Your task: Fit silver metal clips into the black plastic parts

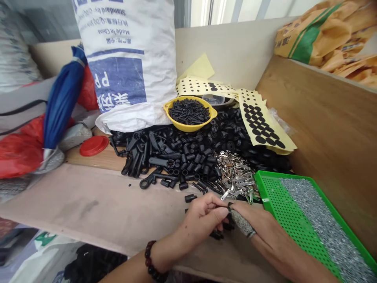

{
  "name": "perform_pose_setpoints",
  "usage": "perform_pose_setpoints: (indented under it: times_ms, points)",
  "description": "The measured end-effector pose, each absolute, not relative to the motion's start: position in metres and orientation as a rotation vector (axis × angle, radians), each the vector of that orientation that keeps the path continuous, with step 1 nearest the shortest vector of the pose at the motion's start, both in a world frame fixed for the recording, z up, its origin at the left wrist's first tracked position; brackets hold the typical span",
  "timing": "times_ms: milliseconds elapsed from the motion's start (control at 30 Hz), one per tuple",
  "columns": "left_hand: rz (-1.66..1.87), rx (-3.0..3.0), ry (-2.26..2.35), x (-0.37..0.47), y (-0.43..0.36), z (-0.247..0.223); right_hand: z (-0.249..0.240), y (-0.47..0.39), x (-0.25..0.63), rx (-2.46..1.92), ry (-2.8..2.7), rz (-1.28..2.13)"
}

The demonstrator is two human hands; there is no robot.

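My left hand point(204, 214) is closed, thumb and fingers pinching a black plastic part point(217, 234) that is mostly covered by the fingers. My right hand point(255, 220) meets it at the fingertips, with a speckled grey wrap point(242, 223) along its thumb side. Its fingers are largely hidden, so what they grip cannot be made out. A short black piece point(190, 198) lies just beyond my left hand. Behind both hands are a heap of small silvery metal clips point(235, 175) and a pile of black plastic cylinders and crank-like arms point(161, 162).
A yellow bowl point(188, 127) holds small black ribbed pieces. At right, a green perforated tray point(282, 212) carries many small metal bits beside a wooden panel point(318, 118). Sticker sheets point(265, 125), a white sack point(159, 51), a red lid point(94, 145) and a blue umbrella point(63, 98) stand around.
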State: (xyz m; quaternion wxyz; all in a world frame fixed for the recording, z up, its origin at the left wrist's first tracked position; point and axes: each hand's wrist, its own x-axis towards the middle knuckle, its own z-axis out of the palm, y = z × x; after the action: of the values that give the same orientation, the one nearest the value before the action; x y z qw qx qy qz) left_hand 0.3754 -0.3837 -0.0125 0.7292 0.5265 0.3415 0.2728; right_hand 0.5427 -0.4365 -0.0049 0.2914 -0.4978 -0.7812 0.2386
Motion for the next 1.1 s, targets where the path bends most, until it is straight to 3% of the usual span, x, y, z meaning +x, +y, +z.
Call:
perform_pose_setpoints:
  times_ms: [267, 533, 767, 1100]
  points:
    - [0.537, 2.033, 0.617, 0.374, -0.379, -0.002, -0.035, -0.469, 0.585, -1.521, -2.309, 0.275]
    - [0.721, 2.366, 1.001, 0.317, -0.341, -0.012, -0.042, -0.460, 0.588, -1.473, -2.410, -0.199]
    - [0.497, 2.562, 1.171, 0.302, -0.334, -0.026, -0.022, -0.430, 0.584, -1.389, -2.435, -0.197]
    - [0.212, 2.781, 1.204, 0.312, -0.334, -0.036, -0.026, -0.347, 0.486, -1.478, -2.686, -0.154]
